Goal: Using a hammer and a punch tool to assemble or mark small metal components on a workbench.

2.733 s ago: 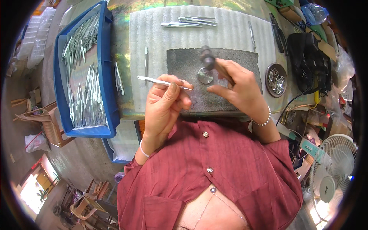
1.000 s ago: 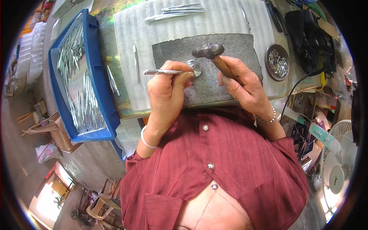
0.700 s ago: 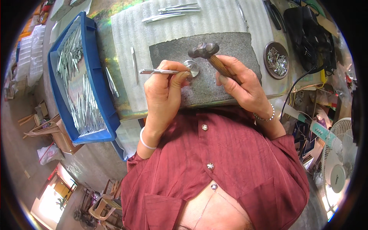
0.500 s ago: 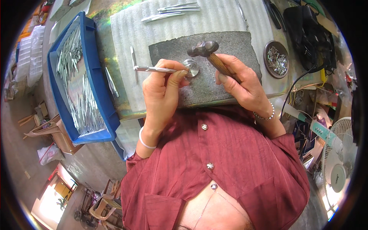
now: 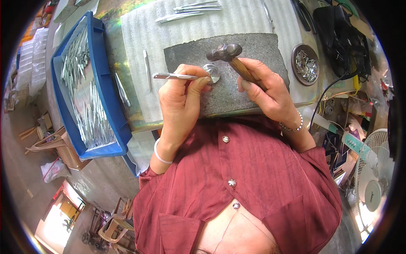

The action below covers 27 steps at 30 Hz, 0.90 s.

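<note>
My left hand [image 5: 181, 93] pinches a slim silver metal piece [image 5: 171, 76] between thumb and fingers. It lies nearly level, its blunt end sticking out to the left. The other end reaches my fingertips, beside a small round shiny metal block [image 5: 215, 74] on a dark grey mat [image 5: 190, 48]. My right hand [image 5: 266, 86] is closed round the wooden handle of a ball-peen hammer [image 5: 226, 53]. The hammer's dark head is held above the mat, just beyond the block and apart from the metal piece.
A blue tray [image 5: 124, 142] of slim silver pieces stands at left. More pieces lie beside it and on the white foam sheet [image 5: 144, 25]. A round dish [image 5: 293, 63] of small metal parts sits at right, near a black bag [image 5: 338, 38]. A fan [image 5: 372, 186] stands lower right.
My left hand has shifted slightly right with the metal piece, which looks turned a little about its length. The hammer and my right hand have hardly moved.
</note>
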Available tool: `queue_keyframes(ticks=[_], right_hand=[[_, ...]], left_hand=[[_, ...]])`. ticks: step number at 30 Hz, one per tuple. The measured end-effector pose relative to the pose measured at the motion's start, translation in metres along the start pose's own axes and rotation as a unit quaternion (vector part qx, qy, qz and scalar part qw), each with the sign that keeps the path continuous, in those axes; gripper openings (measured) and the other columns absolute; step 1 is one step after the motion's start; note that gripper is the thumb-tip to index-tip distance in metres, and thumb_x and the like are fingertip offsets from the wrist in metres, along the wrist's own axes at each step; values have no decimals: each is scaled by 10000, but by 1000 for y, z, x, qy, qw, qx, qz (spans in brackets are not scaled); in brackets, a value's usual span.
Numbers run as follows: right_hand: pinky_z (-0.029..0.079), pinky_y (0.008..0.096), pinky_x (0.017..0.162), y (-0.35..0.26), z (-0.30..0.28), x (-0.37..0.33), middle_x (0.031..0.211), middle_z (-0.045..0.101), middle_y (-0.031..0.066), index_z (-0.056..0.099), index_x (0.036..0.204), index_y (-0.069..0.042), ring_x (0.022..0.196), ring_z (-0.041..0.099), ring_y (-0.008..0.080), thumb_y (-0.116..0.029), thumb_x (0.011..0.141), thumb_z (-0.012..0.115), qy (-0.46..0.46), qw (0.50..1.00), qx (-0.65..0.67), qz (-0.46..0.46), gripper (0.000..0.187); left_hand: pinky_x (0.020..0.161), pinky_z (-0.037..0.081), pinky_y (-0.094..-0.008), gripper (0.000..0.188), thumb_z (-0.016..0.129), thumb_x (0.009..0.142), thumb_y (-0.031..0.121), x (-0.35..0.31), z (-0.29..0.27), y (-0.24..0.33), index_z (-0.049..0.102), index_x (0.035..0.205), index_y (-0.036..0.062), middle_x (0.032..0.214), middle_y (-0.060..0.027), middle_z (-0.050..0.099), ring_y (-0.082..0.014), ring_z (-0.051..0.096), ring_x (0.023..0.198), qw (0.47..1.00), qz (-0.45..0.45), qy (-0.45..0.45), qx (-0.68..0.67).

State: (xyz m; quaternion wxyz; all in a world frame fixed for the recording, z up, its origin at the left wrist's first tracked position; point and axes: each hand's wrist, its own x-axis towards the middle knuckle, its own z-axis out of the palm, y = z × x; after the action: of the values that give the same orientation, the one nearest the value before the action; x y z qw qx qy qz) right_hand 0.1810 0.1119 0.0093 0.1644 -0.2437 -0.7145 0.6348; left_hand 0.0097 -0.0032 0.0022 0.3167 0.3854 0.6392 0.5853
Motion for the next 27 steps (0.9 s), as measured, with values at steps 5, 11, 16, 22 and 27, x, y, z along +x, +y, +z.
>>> queue_keyframes(ticks=[5,11,16,22,27], right_hand=[[477,270,728,0,0,0,986,587,114,462,1251,27,798,598,148,-12,875,507,8,1000,-15,-11,381],[469,253,678,1,0,1,885,592,88,478,1235,14,741,577,122,-6,857,542,13,1000,8,-11,383],[414,189,594,-33,7,13,799,584,6,549,1170,18,674,518,46,-30,810,682,-1,999,8,-53,386],[425,302,492,-70,12,39,648,520,74,617,928,-36,524,520,216,-114,752,728,-19,950,-140,-280,222],[453,334,515,-84,15,41,696,545,112,583,860,-16,591,561,288,-69,757,700,-78,938,-198,-274,164]], left_hand=[[587,479,-233,41,570,859,-51,1,3,1,573,875,-13,768,-59,587,-115,603,658,1000,9,0,16],[560,498,-302,196,571,752,-111,2,6,1,582,899,19,772,-115,586,-253,625,658,966,153,-10,207],[529,499,-365,294,557,679,-96,-2,10,4,579,940,39,821,-113,591,-308,615,653,921,204,-6,332],[679,476,-345,210,611,731,-1,-7,-1,-3,592,935,45,892,-124,584,-295,588,833,921,154,-111,339],[546,503,-360,295,600,675,7,-1,-2,-10,605,967,52,893,-109,624,-283,625,750,923,243,-62,292]])
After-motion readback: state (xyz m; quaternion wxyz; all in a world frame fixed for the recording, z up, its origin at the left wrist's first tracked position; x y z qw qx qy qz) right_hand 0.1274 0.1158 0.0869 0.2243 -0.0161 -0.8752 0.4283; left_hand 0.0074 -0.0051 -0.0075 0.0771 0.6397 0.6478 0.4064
